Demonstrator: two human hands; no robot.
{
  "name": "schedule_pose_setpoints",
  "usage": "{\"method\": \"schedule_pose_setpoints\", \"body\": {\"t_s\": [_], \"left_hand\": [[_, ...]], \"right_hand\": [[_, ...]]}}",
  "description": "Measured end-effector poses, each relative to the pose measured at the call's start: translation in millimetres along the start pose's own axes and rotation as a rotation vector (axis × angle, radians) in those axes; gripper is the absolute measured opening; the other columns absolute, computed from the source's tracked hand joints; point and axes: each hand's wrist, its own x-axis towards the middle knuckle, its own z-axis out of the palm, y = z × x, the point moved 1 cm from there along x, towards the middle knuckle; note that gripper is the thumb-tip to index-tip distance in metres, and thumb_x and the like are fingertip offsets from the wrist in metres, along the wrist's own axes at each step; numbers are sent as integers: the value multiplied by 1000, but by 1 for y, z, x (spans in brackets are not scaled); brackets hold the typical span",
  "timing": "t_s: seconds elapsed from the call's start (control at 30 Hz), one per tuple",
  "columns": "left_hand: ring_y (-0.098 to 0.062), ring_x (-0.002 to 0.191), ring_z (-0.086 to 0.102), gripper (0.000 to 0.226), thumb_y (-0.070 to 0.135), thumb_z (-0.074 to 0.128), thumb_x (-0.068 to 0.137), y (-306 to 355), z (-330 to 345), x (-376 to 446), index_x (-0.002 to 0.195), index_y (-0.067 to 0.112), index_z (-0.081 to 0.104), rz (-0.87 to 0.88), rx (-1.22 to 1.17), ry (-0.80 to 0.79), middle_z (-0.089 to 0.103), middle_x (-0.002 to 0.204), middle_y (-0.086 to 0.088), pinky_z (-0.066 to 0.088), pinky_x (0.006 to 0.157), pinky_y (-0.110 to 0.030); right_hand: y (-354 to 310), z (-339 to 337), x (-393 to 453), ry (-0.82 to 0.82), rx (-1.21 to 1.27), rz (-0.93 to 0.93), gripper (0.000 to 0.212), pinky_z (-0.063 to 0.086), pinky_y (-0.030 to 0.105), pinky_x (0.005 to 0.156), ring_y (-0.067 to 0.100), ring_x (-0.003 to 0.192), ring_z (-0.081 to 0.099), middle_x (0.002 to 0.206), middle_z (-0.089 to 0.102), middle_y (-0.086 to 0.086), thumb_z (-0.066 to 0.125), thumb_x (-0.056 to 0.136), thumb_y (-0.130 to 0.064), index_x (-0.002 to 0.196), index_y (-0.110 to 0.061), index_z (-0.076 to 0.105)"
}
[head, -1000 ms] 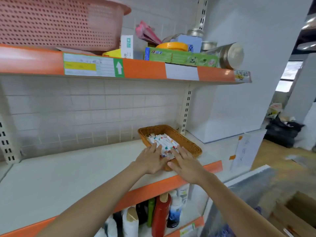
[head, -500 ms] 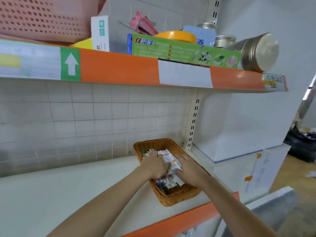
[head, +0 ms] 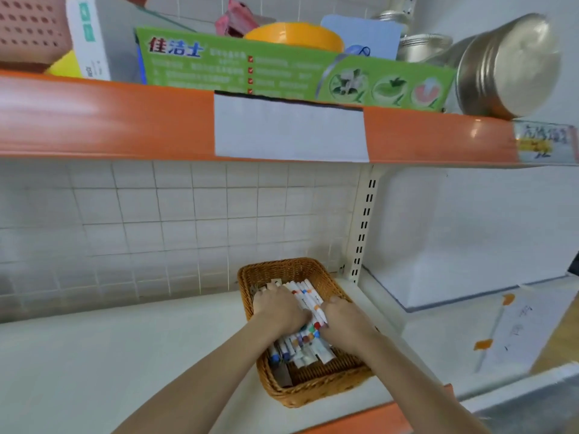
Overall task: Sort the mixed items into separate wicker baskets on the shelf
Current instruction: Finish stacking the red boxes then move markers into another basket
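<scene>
A brown wicker basket point(head: 282, 269) sits on the white middle shelf point(head: 125, 355), close to the right upright. It holds a bundle of white markers point(head: 308, 300) with coloured caps, lying lengthwise. My left hand point(head: 277, 308) is inside the basket, fingers curled over the left side of the markers. My right hand point(head: 344, 317) is curled against their right side. Both hands hide the middle of the bundle.
The upper shelf with an orange edge point(head: 109, 120) carries a green box point(head: 282, 70), a white carton point(head: 94, 39), an orange bowl point(head: 294, 34), metal tins point(head: 507, 64) and a pink perforated basket point(head: 28, 26). A slotted upright point(head: 363, 227) stands right of the wicker basket.
The view moved closer and tilted up. My hands went from the basket's near rim deeper into it and now close round the markers from both sides.
</scene>
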Motion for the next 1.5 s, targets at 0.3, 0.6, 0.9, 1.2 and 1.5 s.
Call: {"method": "schedule_pose_setpoints", "body": {"t_s": [0.3, 0.6, 0.9, 1.2, 1.5], "left_hand": [[-27, 121, 52, 54, 45, 43, 96, 0, 7, 4, 132, 4, 45, -17, 30, 73, 52, 133, -13, 40, 100, -36], [-31, 97, 61, 35, 34, 30, 103, 0, -2, -6, 112, 8, 52, -20, -231, 230, 64, 106, -13, 43, 71, -35], [-28, 77, 62, 28, 33, 34, 102, -45, -18, -67, 103, 12, 52, -127, -290, 384, 64, 86, -10, 50, 64, -36], [-26, 73, 47, 23, 27, 36, 97, -126, -11, -143, 84, 9, 45, -360, -342, 276, 53, 87, -8, 34, 60, -31], [-32, 86, 56, 27, 26, 39, 96, -256, -8, -246, 99, 6, 56, -486, -298, 299, 62, 101, -14, 38, 67, -31]], "right_hand": [[4, 3, 2, 237, 227, -28, 26, 30, 14, 53, 5, 71, 42, 97, 47, -4, 47, 97, -23, 118, -13, 58], [4, 2, -1, 256, 278, -49, 31, 43, 25, 63, 15, 78, 53, 103, 61, 3, 43, 98, -23, 125, -14, 55], [-25, -13, -16, 206, 242, -212, 29, 29, 27, 47, 18, 66, 50, 73, 52, -3, 40, 99, -26, 119, -15, 59], [-127, -16, -50, 168, 241, -387, 25, 29, 30, 52, 25, 76, 52, 93, 63, 7, 41, 96, -27, 110, -14, 56], [-283, 10, -100, 44, 232, -473, 28, 37, 32, 65, 29, 83, 53, 105, 62, 10, 39, 97, -27, 118, -11, 50]]}}
